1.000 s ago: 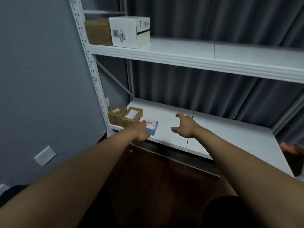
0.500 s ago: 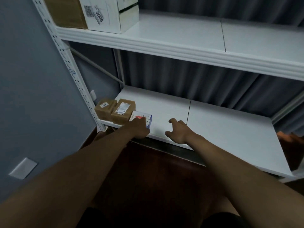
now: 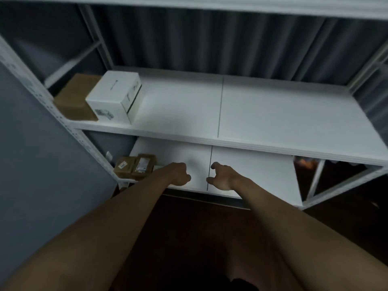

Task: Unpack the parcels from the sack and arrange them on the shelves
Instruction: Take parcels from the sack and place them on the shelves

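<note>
Two small brown parcels (image 3: 125,168) (image 3: 144,165) with labels sit at the left end of the lower shelf (image 3: 252,171). Only a pale sliver of the small white-and-blue box (image 3: 156,166) shows beside them; my left wrist covers the rest of it. My left hand (image 3: 178,174) has curled fingers just right of that sliver, and whether it holds the box is hidden. My right hand (image 3: 222,177) hovers with loosely spread fingers over the shelf's front edge and holds nothing. The sack is out of sight.
On the middle shelf (image 3: 273,114) a brown carton (image 3: 73,99) and a white carton (image 3: 117,97) stand at the left end. A perforated white upright (image 3: 63,122) runs along the grey wall. An orange-brown shape (image 3: 306,164) lies at the lower shelf's right end.
My head has risen, so I look down onto the middle shelf's top. My left hand has slid slightly right, and the small box has gone under my wrist. Both hands remain at the lower shelf's front.
</note>
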